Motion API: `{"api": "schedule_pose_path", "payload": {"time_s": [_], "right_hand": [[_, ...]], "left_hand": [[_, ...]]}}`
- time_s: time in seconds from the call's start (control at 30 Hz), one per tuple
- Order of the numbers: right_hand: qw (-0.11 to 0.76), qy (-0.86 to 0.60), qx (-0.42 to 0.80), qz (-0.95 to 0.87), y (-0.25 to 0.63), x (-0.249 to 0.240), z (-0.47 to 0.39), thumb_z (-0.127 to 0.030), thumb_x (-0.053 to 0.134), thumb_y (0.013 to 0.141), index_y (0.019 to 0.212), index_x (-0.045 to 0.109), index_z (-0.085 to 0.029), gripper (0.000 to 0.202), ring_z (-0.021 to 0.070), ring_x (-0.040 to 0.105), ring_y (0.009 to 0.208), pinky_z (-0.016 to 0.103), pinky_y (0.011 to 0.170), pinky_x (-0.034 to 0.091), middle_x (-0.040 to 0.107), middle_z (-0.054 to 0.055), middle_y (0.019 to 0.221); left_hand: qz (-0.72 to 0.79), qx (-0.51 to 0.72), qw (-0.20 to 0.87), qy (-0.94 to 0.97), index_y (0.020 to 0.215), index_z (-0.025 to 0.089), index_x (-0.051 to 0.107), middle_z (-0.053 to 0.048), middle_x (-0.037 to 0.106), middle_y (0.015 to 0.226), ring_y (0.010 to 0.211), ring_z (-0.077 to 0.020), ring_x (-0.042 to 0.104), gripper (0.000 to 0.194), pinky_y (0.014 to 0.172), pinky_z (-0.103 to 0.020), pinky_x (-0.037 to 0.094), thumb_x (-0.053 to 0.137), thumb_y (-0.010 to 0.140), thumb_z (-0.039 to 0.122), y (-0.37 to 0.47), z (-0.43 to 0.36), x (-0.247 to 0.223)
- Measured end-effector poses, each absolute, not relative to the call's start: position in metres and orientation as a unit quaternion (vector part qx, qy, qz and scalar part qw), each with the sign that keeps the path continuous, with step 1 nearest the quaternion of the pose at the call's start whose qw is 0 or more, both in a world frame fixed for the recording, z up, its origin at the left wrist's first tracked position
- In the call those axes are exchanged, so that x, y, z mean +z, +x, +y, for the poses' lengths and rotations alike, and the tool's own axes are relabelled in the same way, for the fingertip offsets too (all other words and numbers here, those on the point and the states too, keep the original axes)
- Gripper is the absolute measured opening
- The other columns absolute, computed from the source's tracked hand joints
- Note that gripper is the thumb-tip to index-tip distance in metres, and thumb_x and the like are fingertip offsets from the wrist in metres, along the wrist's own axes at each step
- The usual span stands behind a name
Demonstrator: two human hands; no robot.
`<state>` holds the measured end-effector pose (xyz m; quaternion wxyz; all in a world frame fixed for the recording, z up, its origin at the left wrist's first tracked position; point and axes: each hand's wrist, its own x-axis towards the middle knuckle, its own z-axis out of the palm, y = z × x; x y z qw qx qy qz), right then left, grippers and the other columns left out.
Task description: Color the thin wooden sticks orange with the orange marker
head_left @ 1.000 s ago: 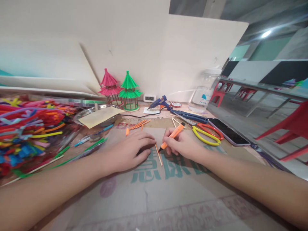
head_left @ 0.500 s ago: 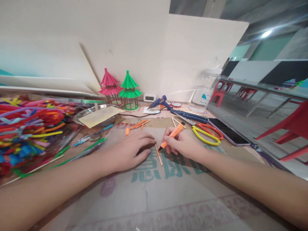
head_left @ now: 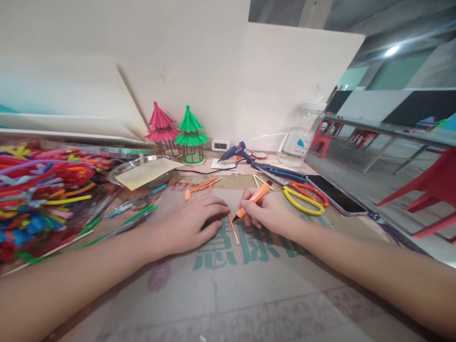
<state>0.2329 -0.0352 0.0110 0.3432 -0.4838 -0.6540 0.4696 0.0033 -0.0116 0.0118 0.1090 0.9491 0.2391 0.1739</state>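
the thin wooden stick (head_left: 233,231) lies on the plastic-covered surface (head_left: 199,294) between the two hands, its orange-tinted part away from the person and its pale end toward them. its long axis runs mostly away from the body, with the near end slanting slightly to the right. the left hand (head_left: 197,221) is at the far end, palm down, its forefinger at or just beside the stick's tip; that grip is loose, with thumb and forefinger standing apart, and whether the fingertip pins the stick i cannot tell. the right hand (head_left: 263,209) lies to the right of the stick, its grip closed around an orange marker (head_left: 254,199) like a pen, the barrel leaning back to the right and its dark nib pointing down and left. the nib meets the stick's right side, or sits just beside it, so the marker crosses the stick's line at a steep angle. the relation that matters is nib to stick: the right grip lies off the side, the left at the far end, and the pale near end lies free of both. the orange sticks (head_left: 207,184) and the marker cap (head_left: 187,195) lie beyond the left hand.
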Motion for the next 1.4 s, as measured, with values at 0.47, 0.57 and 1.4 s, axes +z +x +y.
{"api": "schedule_pose_path", "payload": {"time_s": [0.47, 0.57, 1.4], "right_hand": [[0.320, -0.465, 0.497, -0.659, 0.233, 0.016, -0.039, -0.023, 0.055, 0.082, 0.073, 0.049, -0.021, 0.011, 0.0067, 0.041, 0.038, 0.017, 0.040, 0.030, 0.057, -0.005, 0.048], [0.307, -0.446, 0.515, -0.665, 0.234, 0.017, -0.041, -0.021, 0.056, 0.080, 0.071, 0.050, -0.021, 0.011, 0.0062, 0.040, 0.038, 0.017, 0.040, 0.028, 0.055, -0.006, 0.046], [0.280, -0.443, 0.446, -0.726, 0.236, 0.017, -0.046, -0.022, 0.058, 0.084, 0.077, 0.052, -0.022, 0.009, 0.0095, 0.052, 0.049, 0.020, 0.047, 0.039, 0.057, -0.006, 0.055]], "left_hand": [[0.239, 0.183, 0.115, 0.947, 0.123, 0.021, 0.066, -0.010, 0.065, 0.124, 0.117, -0.0255, 0.060, 0.030, 0.105, -0.045, 0.048, 0.048, 0.098, 0.022, 0.004, -0.012, 0.012], [0.237, 0.183, 0.114, 0.947, 0.123, 0.021, 0.066, -0.010, 0.066, 0.124, 0.118, -0.0259, 0.060, 0.031, 0.105, -0.046, 0.047, 0.048, 0.098, 0.022, 0.004, -0.012, 0.011], [0.239, 0.167, 0.099, 0.951, 0.122, 0.019, 0.067, -0.010, 0.067, 0.127, 0.119, -0.0262, 0.060, 0.031, 0.106, -0.047, 0.046, 0.047, 0.099, 0.024, 0.004, -0.010, 0.011]]}}
